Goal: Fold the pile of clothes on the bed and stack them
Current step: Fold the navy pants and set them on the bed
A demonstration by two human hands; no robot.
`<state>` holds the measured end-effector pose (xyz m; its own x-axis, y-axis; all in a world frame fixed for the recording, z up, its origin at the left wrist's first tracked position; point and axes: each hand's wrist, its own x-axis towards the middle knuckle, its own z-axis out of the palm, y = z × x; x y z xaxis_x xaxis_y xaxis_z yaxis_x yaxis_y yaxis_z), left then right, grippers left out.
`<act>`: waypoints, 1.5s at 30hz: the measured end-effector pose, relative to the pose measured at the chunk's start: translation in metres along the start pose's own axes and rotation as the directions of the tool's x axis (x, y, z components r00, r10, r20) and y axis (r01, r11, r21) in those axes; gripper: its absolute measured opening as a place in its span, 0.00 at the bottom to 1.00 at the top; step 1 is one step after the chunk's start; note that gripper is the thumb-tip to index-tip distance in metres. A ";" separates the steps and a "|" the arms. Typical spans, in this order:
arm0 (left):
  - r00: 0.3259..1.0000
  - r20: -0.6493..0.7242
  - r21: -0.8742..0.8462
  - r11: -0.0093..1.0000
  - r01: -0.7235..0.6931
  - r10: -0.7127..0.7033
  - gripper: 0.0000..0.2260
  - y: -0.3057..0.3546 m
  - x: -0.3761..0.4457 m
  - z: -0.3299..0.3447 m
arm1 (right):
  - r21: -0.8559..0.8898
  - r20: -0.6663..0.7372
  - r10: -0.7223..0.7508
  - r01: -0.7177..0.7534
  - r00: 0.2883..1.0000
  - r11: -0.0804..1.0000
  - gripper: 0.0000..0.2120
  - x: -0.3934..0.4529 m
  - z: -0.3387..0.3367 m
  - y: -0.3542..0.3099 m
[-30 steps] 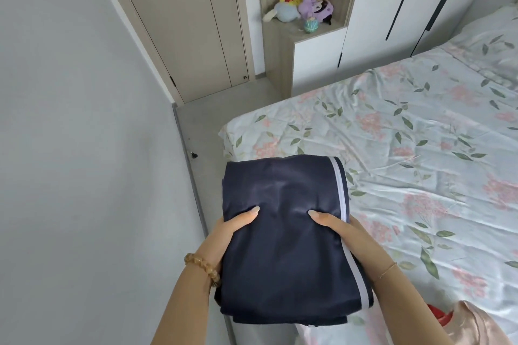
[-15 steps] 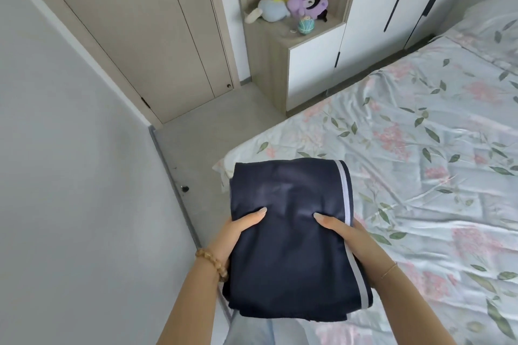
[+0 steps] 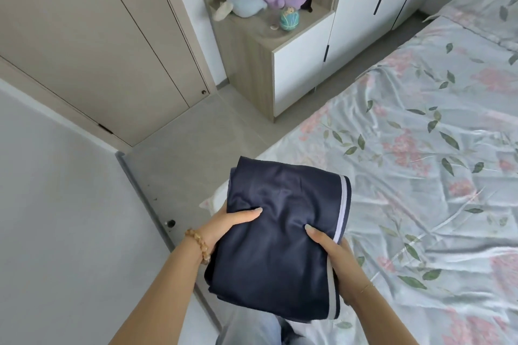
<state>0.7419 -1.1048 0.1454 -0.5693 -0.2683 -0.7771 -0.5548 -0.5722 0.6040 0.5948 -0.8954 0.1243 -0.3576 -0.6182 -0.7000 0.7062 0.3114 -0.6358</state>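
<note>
Your left hand (image 3: 224, 225) and right hand (image 3: 330, 249) each clasp a side of the folded navy garment (image 3: 280, 238), thumbs on top, fingers curled beneath, holding it above the near corner of the bed (image 3: 420, 176). This piece looks fully folded; it isn't yet set down. No stack or remaining pile shows here.

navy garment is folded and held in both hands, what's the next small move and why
Probably lower the folded navy garment onto the bed and let go. It already looks folded, the left hand and right hand grip its sides, and it hangs at the bed's corner with no stack in view.
</note>
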 end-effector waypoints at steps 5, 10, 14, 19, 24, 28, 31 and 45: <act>0.988 0.122 0.225 0.972 0.062 -0.091 0.27 0.028 0.121 -0.058 | 0.162 -0.084 0.007 0.006 0.996 0.987 0.24 0.095 0.015 0.037; 0.950 0.194 0.457 0.880 0.131 -0.243 0.29 0.033 0.265 -0.111 | 0.291 -0.136 0.101 -0.058 0.986 0.955 0.26 0.207 0.024 0.097; 0.941 0.119 0.546 0.812 0.205 -0.318 0.38 0.005 0.350 -0.134 | 0.283 -0.189 0.216 -0.158 0.958 0.946 0.31 0.275 0.019 0.143; 0.950 0.103 0.519 0.830 0.202 -0.296 0.42 -0.013 0.376 -0.148 | 0.228 -0.218 0.242 -0.192 0.945 0.954 0.31 0.294 0.011 0.161; 0.984 0.054 0.559 0.822 0.110 -0.169 0.40 -0.019 0.374 -0.141 | 0.122 -0.348 0.164 -0.129 0.923 0.984 0.32 0.294 0.008 0.142; 0.996 0.016 0.608 0.792 0.057 -0.084 0.40 -0.019 0.368 -0.133 | 0.161 -0.439 0.166 -0.104 0.883 0.981 0.35 0.296 0.012 0.132; 0.990 -0.085 0.759 0.651 -0.008 0.111 0.40 -0.022 0.355 -0.123 | 0.077 -0.508 0.215 -0.204 0.834 0.976 0.38 0.290 0.018 0.132; 0.903 0.124 0.986 -0.151 -0.067 0.412 0.48 -0.128 0.302 -0.103 | -0.984 0.087 -0.339 0.027 0.937 -0.179 0.37 0.344 -0.013 0.099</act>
<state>0.7032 -1.1922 -0.1848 -0.8177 -0.3820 -0.4305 -0.4769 0.8685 0.1352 0.5340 -1.0677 -0.1833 -0.5211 -0.7474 -0.4121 -0.7367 0.6377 -0.2249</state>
